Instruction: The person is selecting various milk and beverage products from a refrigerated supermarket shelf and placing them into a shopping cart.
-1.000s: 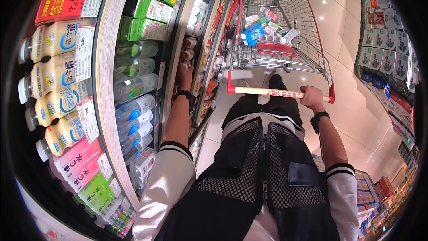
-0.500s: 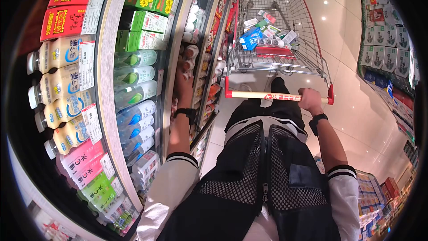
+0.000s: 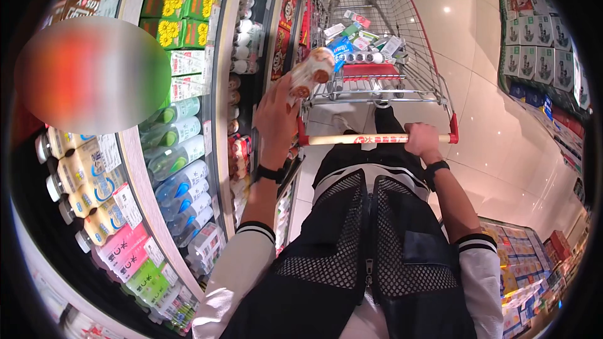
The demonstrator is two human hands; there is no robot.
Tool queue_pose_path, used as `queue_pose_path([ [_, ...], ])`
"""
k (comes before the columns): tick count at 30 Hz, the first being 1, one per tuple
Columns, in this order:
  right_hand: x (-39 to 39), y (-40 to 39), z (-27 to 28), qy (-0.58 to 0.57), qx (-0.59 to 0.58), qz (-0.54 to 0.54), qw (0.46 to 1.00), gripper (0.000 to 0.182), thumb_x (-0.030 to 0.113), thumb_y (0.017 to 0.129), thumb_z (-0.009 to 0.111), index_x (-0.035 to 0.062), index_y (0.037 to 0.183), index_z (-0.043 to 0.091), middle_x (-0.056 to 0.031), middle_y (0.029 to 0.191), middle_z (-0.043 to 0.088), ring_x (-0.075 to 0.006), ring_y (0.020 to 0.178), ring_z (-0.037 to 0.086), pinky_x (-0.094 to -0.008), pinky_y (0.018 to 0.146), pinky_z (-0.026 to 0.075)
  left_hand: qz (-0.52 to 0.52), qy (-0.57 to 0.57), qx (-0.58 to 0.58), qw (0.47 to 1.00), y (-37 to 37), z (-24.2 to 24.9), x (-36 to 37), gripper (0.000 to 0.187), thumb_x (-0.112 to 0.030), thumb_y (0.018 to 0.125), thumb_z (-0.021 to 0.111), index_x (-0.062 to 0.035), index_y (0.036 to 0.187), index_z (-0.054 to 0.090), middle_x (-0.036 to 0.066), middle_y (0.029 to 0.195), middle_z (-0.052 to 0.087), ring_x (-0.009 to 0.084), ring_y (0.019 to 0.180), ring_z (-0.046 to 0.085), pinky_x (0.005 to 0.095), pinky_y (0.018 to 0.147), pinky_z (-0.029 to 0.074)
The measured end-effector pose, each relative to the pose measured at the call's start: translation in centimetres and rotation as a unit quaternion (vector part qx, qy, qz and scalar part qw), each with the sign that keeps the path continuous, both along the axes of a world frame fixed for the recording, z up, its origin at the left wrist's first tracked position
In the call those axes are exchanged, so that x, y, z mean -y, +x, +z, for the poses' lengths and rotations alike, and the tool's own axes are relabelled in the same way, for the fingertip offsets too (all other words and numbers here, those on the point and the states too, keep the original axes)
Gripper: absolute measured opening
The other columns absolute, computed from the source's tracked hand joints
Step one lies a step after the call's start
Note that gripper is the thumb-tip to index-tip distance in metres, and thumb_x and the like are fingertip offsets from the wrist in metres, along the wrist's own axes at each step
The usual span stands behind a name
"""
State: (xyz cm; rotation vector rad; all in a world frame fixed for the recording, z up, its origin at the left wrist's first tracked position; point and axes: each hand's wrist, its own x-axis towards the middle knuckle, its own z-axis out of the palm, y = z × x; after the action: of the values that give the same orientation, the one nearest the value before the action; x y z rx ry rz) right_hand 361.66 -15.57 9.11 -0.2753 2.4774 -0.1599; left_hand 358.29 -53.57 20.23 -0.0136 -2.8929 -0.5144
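Observation:
My left hand (image 3: 276,116) is closed around a clear-wrapped pack of small bottles (image 3: 311,74) with brown caps. The pack is tilted, between the shelf and the near left corner of the shopping cart (image 3: 411,3). My right hand (image 3: 423,140) grips the right part of the cart's pale handle (image 3: 352,140), which carries red lettering. Inside the cart lies a heap of small packages, among them a blue packet (image 3: 340,51) and a row of small white bottles (image 3: 366,58). The fingertips of my left hand are partly hidden behind the pack.
Shelves along my left hold clear bottles with blue labels (image 3: 183,191), green cartons with yellow flowers (image 3: 169,32) and beige bottles (image 3: 94,179). Stacked white and green packs (image 3: 537,66) stand across the tiled floor (image 3: 468,50) on the right. A blurred patch covers the upper left.
My left hand has come out of the shelf with the bottle pack, moving up and right towards the cart. My right hand stays on the handle. The view has shifted slightly.

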Motion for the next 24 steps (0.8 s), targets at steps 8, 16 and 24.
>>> queue_pose_path([
  [8, -0.2, -0.1, 0.4, -0.024, 0.013, -0.018, 0.999, 0.016, 0.019, 0.078, 0.066, 0.0162, 0.091, 0.075, -0.0123, 0.087, 0.075, -0.0339, 0.084, 0.074, -0.0454, 0.073, 0.057, -0.195, 0.013, 0.026, 0.980, -9.4, -4.8, -7.0, 0.061, -0.003, 0.075, 0.079, -0.0175, 0.133, 0.064, 0.004, 0.125, 0.071, 0.0287, 0.109, 0.068, 0.0415, 0.092, 0.054],
  [16, -1.0, 0.1, -0.6, -0.086, -0.003, -0.023, 0.996, 0.015, 0.017, 0.074, 0.072, 0.0131, 0.088, 0.073, -0.0091, 0.086, 0.072, -0.0307, 0.083, 0.074, -0.0427, 0.074, 0.058, -0.325, -0.033, 0.147, 0.934, -14.8, -15.8, -12.0, 0.045, -0.004, 0.080, 0.071, -0.0162, 0.123, 0.069, 0.005, 0.107, 0.075, 0.0292, 0.095, 0.071, 0.0448, 0.085, 0.055],
  [24, -1.5, 0.1, -0.7, -0.143, -0.037, -0.022, 0.989, 0.013, 0.015, 0.070, 0.074, 0.0115, 0.079, 0.066, -0.0080, 0.077, 0.066, -0.0289, 0.072, 0.070, -0.0420, 0.065, 0.052, -0.226, -0.013, 0.327, 0.918, -16.4, -19.7, -12.7, 0.051, -0.003, 0.084, 0.066, -0.0206, 0.131, 0.067, 0.008, 0.104, 0.074, 0.0317, 0.093, 0.071, 0.0447, 0.079, 0.057],
])
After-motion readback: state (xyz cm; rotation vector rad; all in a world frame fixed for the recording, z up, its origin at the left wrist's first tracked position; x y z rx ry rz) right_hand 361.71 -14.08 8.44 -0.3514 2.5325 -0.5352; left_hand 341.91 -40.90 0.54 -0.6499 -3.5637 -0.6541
